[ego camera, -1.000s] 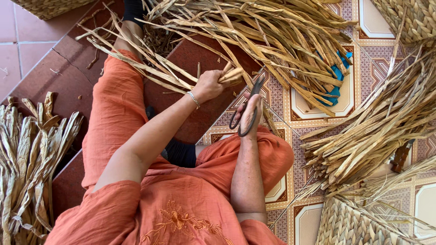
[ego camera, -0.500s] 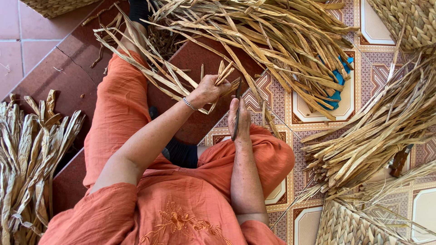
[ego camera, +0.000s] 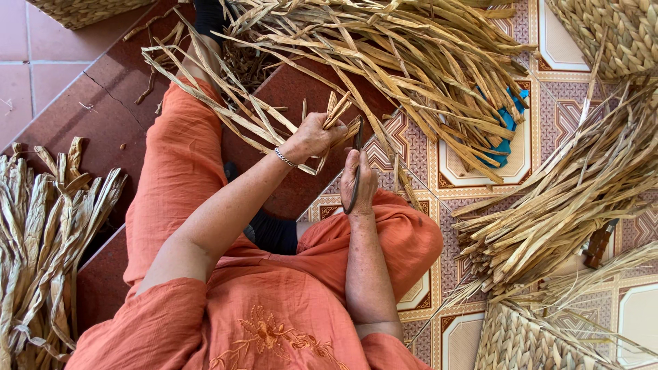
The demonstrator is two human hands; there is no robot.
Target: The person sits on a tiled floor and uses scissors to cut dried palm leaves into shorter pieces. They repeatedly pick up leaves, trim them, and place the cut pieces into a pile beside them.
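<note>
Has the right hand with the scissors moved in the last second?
Yes. The right hand has slid left, toward the left hand, judged against the patterned floor tiles; the scissors have closed from spread to edge-on, by the strips.

Bundle of dry tan reed strips, flat and stiff, is gripped near the cut ends, which fan upward. Dark scissors are held upright, blades touching the strip ends.
</note>
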